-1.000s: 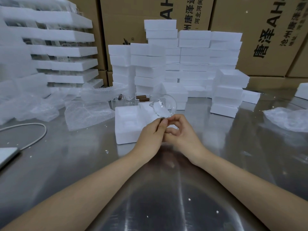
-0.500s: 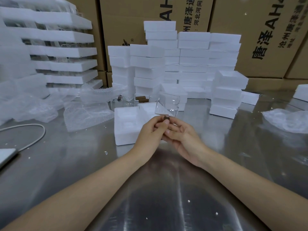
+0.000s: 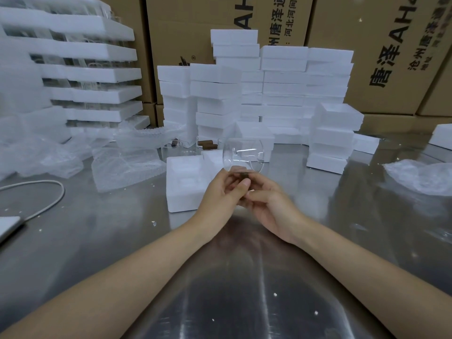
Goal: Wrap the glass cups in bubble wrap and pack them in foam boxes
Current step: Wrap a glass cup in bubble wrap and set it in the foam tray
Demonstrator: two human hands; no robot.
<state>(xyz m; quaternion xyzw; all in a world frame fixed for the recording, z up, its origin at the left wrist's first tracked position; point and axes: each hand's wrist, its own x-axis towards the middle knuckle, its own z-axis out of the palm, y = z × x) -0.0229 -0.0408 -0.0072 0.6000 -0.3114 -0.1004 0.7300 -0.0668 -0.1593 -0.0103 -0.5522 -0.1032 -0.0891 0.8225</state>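
A clear glass cup (image 3: pixel 243 155) with a small brown stopper at its lower end is held up over the table's middle. My left hand (image 3: pixel 223 192) pinches its lower end between thumb and fingers. My right hand (image 3: pixel 266 204) curls under the same end from the right. Just behind the hands lies an open white foam box (image 3: pixel 186 182) with moulded recesses. A sheet of bubble wrap (image 3: pixel 124 167) lies flat to the left of that box.
Stacks of white foam boxes (image 3: pixel 256 94) fill the back of the steel table (image 3: pixel 97 228). Foam trays with glassware (image 3: pixel 80 74) and crumpled wrap stand at left. More bubble wrap (image 3: pixel 420 177) lies at right. Brown corks (image 3: pixel 208 144), a white cable (image 3: pixel 49 199), cardboard cartons (image 3: pixel 367 45) behind.
The cup has turned in my fingers: its round side faced me before, now it stands more upright with the brown stopper end down between both hands. Both hands stayed in place.
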